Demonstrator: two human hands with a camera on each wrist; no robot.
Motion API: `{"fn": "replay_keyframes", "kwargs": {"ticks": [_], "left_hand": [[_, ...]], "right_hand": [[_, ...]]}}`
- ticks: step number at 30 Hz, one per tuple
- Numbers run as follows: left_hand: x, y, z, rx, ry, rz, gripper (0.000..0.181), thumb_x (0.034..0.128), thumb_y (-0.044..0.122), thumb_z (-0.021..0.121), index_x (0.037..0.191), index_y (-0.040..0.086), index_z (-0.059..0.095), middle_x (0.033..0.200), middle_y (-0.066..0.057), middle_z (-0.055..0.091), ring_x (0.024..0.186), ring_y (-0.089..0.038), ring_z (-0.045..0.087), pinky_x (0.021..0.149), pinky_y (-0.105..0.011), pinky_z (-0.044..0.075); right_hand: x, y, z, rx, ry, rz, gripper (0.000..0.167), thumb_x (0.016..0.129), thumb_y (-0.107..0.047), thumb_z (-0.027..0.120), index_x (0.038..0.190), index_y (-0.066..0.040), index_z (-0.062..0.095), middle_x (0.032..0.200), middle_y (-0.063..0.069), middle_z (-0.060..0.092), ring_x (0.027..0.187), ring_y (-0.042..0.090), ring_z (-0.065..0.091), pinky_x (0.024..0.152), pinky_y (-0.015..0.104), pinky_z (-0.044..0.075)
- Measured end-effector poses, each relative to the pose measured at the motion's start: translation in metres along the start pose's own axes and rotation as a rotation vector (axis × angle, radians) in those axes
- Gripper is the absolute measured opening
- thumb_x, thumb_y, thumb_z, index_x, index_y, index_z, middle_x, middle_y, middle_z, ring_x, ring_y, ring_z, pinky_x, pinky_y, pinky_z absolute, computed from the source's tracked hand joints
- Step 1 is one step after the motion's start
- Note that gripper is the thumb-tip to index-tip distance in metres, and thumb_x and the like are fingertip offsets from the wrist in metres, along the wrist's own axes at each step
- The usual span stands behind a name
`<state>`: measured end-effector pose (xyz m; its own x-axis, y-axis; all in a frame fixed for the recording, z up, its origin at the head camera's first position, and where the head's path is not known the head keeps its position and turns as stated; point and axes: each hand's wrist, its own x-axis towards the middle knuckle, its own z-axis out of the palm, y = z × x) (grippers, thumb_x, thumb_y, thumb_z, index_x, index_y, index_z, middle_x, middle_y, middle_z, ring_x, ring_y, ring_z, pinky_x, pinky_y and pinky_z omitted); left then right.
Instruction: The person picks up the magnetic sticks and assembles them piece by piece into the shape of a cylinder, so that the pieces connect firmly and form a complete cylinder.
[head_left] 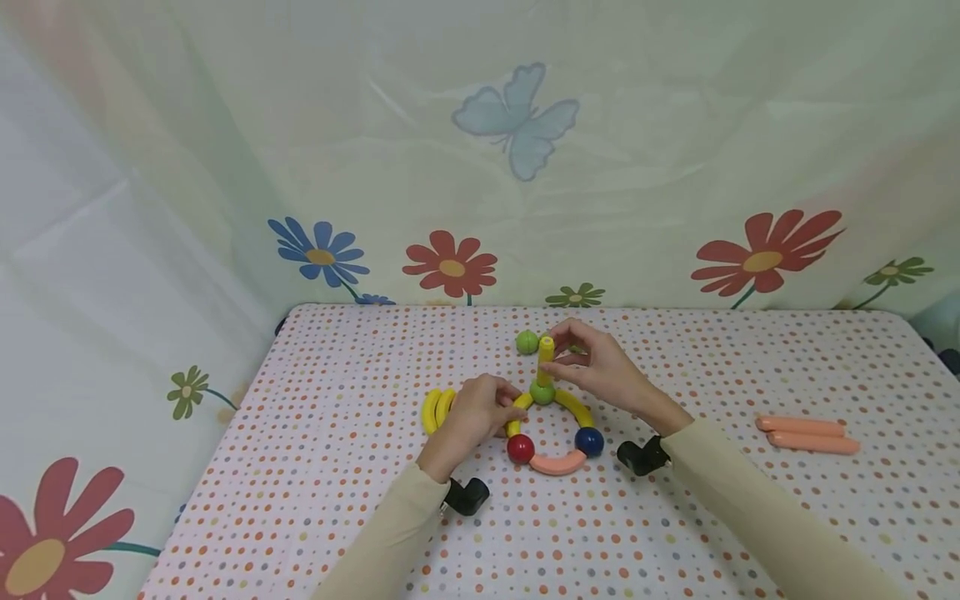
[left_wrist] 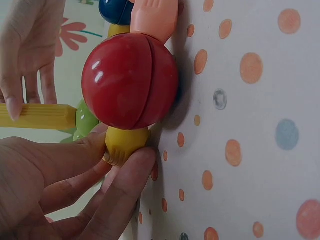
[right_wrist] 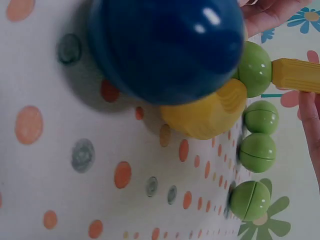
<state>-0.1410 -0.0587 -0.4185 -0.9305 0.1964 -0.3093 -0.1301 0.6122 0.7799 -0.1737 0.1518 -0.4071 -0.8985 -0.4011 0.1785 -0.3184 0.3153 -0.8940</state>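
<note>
A ring of curved pieces and balls lies on the table: a red ball [head_left: 521,449], a blue ball [head_left: 589,442], a pink curved piece [head_left: 558,463], a yellow curved piece [head_left: 575,407] and a green ball [head_left: 542,392] at the far side. A straight yellow stick [head_left: 546,362] stands upright on the green ball, pinched near its top by my right hand [head_left: 611,371]. My left hand [head_left: 476,414] pinches the left yellow curved piece [left_wrist: 126,145] just beside the red ball [left_wrist: 130,81].
Yellow curved pieces [head_left: 431,412] lie left of my left hand. Two pink sticks [head_left: 813,442] lie at the right. Several green balls [right_wrist: 257,152] sit behind the ring, some partly hidden by my right hand in the head view. A patterned curtain hangs behind the table.
</note>
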Motion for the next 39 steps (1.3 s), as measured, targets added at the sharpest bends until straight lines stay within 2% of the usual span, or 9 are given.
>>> {"fn": "replay_keyframes", "kwargs": {"ticks": [8, 14, 19, 23, 30, 32, 35, 37, 39], "left_hand": [[0.001, -0.001, 0.000, -0.025, -0.015, 0.007, 0.024, 0.0926, 0.006, 0.080, 0.114, -0.002, 0.074, 0.086, -0.004, 0.065, 0.062, -0.014, 0.064, 0.059, -0.025, 0.058], [0.001, -0.002, 0.001, -0.014, -0.020, 0.009, 0.023, 0.0927, 0.007, 0.080, 0.113, -0.002, 0.075, 0.086, -0.004, 0.064, 0.062, -0.014, 0.064, 0.058, -0.023, 0.056], [0.001, -0.002, 0.001, -0.025, -0.020, 0.020, 0.023, 0.0927, 0.006, 0.080, 0.114, -0.002, 0.075, 0.086, -0.004, 0.064, 0.060, -0.013, 0.062, 0.057, -0.023, 0.055], [0.001, -0.003, 0.002, -0.021, -0.013, 0.014, 0.025, 0.0921, 0.007, 0.081, 0.115, -0.001, 0.075, 0.086, -0.004, 0.064, 0.060, -0.013, 0.061, 0.058, -0.023, 0.057], [0.001, -0.002, 0.002, -0.031, -0.018, 0.014, 0.026, 0.0922, 0.008, 0.081, 0.117, 0.000, 0.075, 0.086, -0.004, 0.063, 0.061, -0.014, 0.060, 0.058, -0.023, 0.057], [0.001, -0.003, 0.002, -0.042, -0.017, 0.015, 0.026, 0.0923, 0.008, 0.081, 0.117, -0.001, 0.075, 0.086, -0.004, 0.064, 0.061, -0.014, 0.060, 0.059, -0.024, 0.057], [0.000, -0.003, 0.001, -0.039, -0.020, 0.021, 0.026, 0.0923, 0.007, 0.081, 0.116, -0.001, 0.074, 0.086, -0.005, 0.064, 0.061, -0.014, 0.061, 0.060, -0.024, 0.058], [0.000, -0.003, 0.001, -0.036, -0.021, 0.025, 0.026, 0.0923, 0.007, 0.081, 0.116, -0.002, 0.074, 0.086, -0.005, 0.063, 0.061, -0.014, 0.061, 0.059, -0.024, 0.058], [-0.001, -0.003, 0.000, -0.031, -0.023, 0.030, 0.027, 0.0924, 0.007, 0.080, 0.117, -0.002, 0.074, 0.086, -0.005, 0.063, 0.060, -0.014, 0.061, 0.059, -0.024, 0.057]], "right_hand": [[-0.004, 0.003, 0.003, 0.004, 0.001, 0.003, 0.031, 0.092, 0.004, 0.077, 0.118, 0.006, 0.060, 0.116, 0.018, 0.065, 0.105, 0.030, 0.067, 0.090, 0.022, 0.057], [-0.007, 0.004, 0.001, 0.006, 0.001, -0.016, 0.034, 0.091, 0.006, 0.077, 0.120, 0.006, 0.060, 0.116, 0.019, 0.065, 0.104, 0.030, 0.066, 0.089, 0.023, 0.058], [-0.017, 0.002, -0.014, -0.082, 0.006, 0.000, 0.040, 0.089, 0.000, 0.082, 0.123, 0.005, 0.060, 0.113, 0.017, 0.065, 0.103, 0.030, 0.066, 0.093, 0.037, 0.059], [-0.037, 0.006, -0.043, -0.241, 0.005, -0.002, 0.039, 0.090, -0.004, 0.082, 0.122, 0.005, 0.062, 0.111, 0.015, 0.066, 0.100, 0.029, 0.067, 0.091, 0.045, 0.059], [-0.094, 0.036, -0.122, -0.516, 0.007, 0.016, 0.029, 0.085, -0.001, 0.085, 0.110, -0.002, 0.071, 0.105, 0.006, 0.070, 0.090, 0.007, 0.063, 0.079, 0.024, 0.057], [-0.110, 0.045, -0.143, -0.582, -0.008, 0.055, 0.029, 0.082, -0.001, 0.087, 0.107, -0.003, 0.073, 0.102, 0.003, 0.069, 0.088, 0.000, 0.060, 0.076, 0.021, 0.056], [-0.132, 0.055, -0.171, -0.630, -0.056, 0.168, 0.027, 0.084, -0.003, 0.086, 0.108, -0.002, 0.074, 0.102, 0.003, 0.069, 0.087, -0.009, 0.055, 0.074, 0.019, 0.055], [-0.144, 0.062, -0.188, -0.634, -0.084, 0.244, 0.026, 0.086, -0.002, 0.084, 0.108, 0.001, 0.073, 0.103, 0.008, 0.071, 0.086, -0.010, 0.054, 0.072, 0.019, 0.055], [-0.153, 0.066, -0.201, -0.655, -0.101, 0.316, 0.023, 0.088, -0.002, 0.081, 0.108, 0.005, 0.073, 0.104, 0.013, 0.072, 0.086, -0.005, 0.057, 0.068, 0.021, 0.054]]}}
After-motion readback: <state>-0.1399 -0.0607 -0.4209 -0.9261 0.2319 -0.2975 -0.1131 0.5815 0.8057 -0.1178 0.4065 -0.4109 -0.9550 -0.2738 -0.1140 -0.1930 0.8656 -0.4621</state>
